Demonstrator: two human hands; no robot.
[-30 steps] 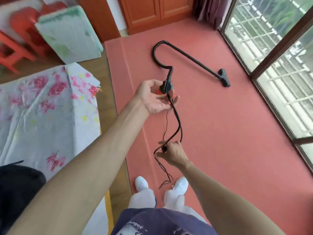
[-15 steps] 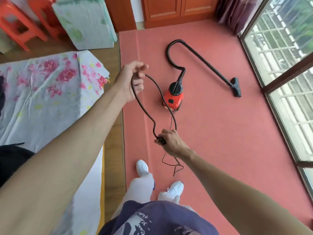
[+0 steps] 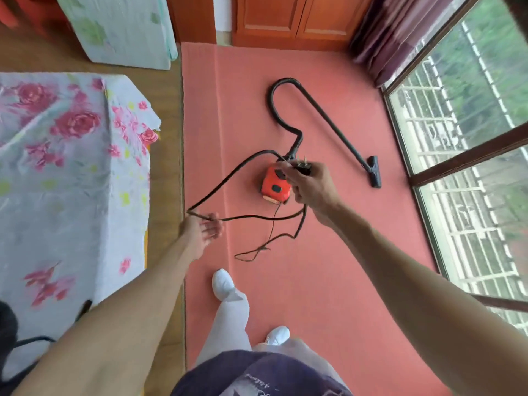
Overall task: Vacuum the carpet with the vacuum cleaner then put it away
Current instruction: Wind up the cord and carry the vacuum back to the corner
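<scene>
Red carpet point(image 3: 328, 267) lay flat, faintly ribbed. Small red vacuum cleaner point(image 3: 275, 187) sat on it, just under the right hand point(image 3: 310, 185), which pinched the black plug point(image 3: 303, 166). Thin cord point(image 3: 228, 178) looped across the left hand point(image 3: 201, 230), fingers loose.

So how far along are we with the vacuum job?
Vacuuming looks finished: the vacuum cleaner sits idle on the carpet, unplugged. In hand: the right hand holds the plug, and the cord loops over the left hand. Left: finish coiling, then stow it.
</scene>
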